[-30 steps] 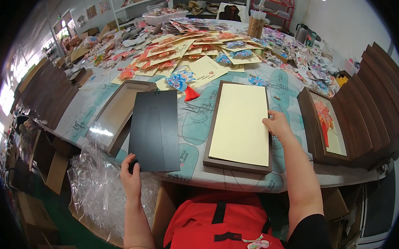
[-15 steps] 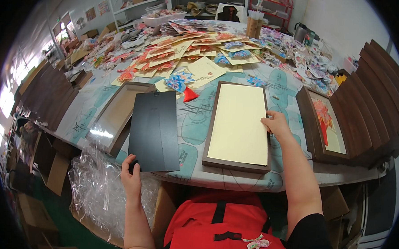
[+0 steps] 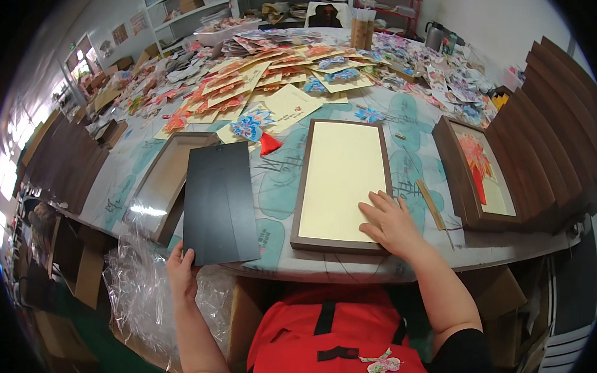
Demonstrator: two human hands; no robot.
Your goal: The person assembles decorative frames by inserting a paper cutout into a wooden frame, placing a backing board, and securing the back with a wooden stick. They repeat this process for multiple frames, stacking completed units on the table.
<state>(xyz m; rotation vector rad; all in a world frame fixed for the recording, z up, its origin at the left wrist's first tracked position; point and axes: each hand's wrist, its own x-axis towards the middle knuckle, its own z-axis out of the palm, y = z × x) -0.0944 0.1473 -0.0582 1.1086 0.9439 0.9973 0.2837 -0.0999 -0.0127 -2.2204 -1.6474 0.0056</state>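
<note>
My left hand (image 3: 183, 269) pinches the lower left corner of a black backing board (image 3: 222, 206), which leans partly over a brown frame with a clear pane (image 3: 160, 180). Right of it lies a deep brown frame (image 3: 339, 246), filled by a cream sheet (image 3: 342, 182). My right hand (image 3: 395, 225) rests on the lower right of that sheet, fingers stretched and spread, holding nothing. Beyond the board, a blue paper flower with a red tassel (image 3: 270, 144) lies on a cream card. A narrow gold-coloured strip (image 3: 431, 204) lies right of my right hand.
Brown frames (image 3: 544, 137) stack at the right, beside a frame holding an orange flower (image 3: 476, 157); more frames (image 3: 63, 153) stand at the left. Cream cards with flowers (image 3: 243, 84) heap at the back. Below the table's front edge, a carton holds clear plastic wrap (image 3: 138, 279).
My right hand has let go of the sheet's right edge and moved down to lie spread on its lower right. The gold strip now shows. The whole view has shifted slightly.
</note>
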